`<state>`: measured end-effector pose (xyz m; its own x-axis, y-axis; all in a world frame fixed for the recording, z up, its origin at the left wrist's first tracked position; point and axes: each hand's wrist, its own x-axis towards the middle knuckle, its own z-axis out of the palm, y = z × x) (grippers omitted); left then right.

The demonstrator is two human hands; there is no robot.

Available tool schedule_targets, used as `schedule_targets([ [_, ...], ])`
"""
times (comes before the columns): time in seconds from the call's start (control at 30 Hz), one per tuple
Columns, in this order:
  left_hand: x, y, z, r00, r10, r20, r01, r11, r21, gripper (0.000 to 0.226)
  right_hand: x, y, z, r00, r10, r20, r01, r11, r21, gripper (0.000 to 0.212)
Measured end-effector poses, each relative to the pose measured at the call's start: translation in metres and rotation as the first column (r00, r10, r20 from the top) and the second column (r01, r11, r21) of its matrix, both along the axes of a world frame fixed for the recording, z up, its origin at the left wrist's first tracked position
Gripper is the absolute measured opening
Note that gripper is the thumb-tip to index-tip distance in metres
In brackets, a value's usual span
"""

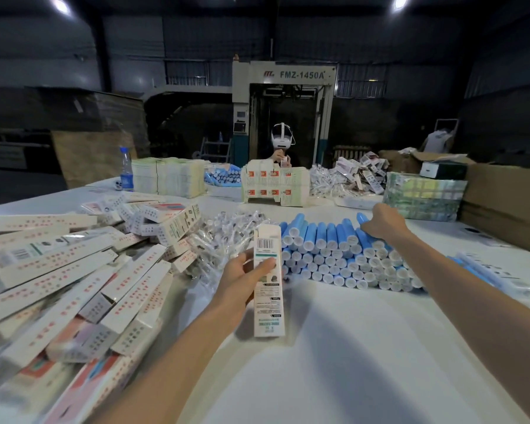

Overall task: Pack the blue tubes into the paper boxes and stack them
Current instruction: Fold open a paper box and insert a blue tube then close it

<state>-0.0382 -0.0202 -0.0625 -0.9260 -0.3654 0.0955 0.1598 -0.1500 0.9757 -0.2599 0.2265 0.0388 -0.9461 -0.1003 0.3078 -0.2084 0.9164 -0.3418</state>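
WORKSHOP FLOOR: A left hand [245, 275] pinches a paper box [268, 289] upright between thumb and fingers [243, 257], while the right hand [383, 223] reaches onto the top row of stacked blue tubes [334, 255]. Its fingers are hidden, so any grip cannot be told. Lifting one top tube straight off should keep the pile from rolling. On the white tabletop [349, 347] more boxes [74, 270] lie heaped at left, with a machine [288, 87] in the dim hall behind.

The room is a dark hall with dark walls [502, 71]. Two bright lamps [60, 4] shine from the ceiling. At the back stands a grey machine [283, 75] marked FMZ-1450A. A wide white table [349, 347] fills the front, and brown cardboard [89, 157] stands behind it at the left.
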Motion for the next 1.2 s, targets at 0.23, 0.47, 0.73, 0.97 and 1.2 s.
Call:
schedule_targets([
  [0.23, 0.004, 0.004, 0.001, 0.996, -0.031, -0.078, 0.027, 0.998, -0.052, 0.051, 0.03, 0.017, 0.022, 0.975, 0.15, 0.165, 0.022, 0.672, -0.74, 0.023],
  [0.47, 0.008, 0.01, 0.004, 0.986, -0.104, -0.129, 0.086, 0.987, -0.135, 0.073, 0.112, -0.028, 0.03, 0.759, 0.646, -0.077, -0.195, 0.113, -0.974, 0.042],
  [0.73, 0.016, 0.014, 0.006, 0.979, -0.125, -0.159, 0.086, 0.969, -0.233, 0.06, 0.14, -0.068, 0.009, 0.833, 0.524, -0.177, -0.44, 0.434, -0.786, 0.052],
  [0.97, 0.017, 0.019, 0.008, 0.982, -0.11, -0.154, 0.053, 0.94, -0.336, 0.064, 0.136, -0.062, 0.026, 0.833, 0.552, 0.037, -0.433, 0.692, -0.577, 0.043],
  [1.2, 0.015, 0.014, 0.005, 0.984, 0.011, -0.179, -0.058, 0.964, -0.259, 0.04, 0.146, -0.074, -0.008, 0.773, 0.622, 0.121, -0.473, 0.694, -0.543, 0.04],
])
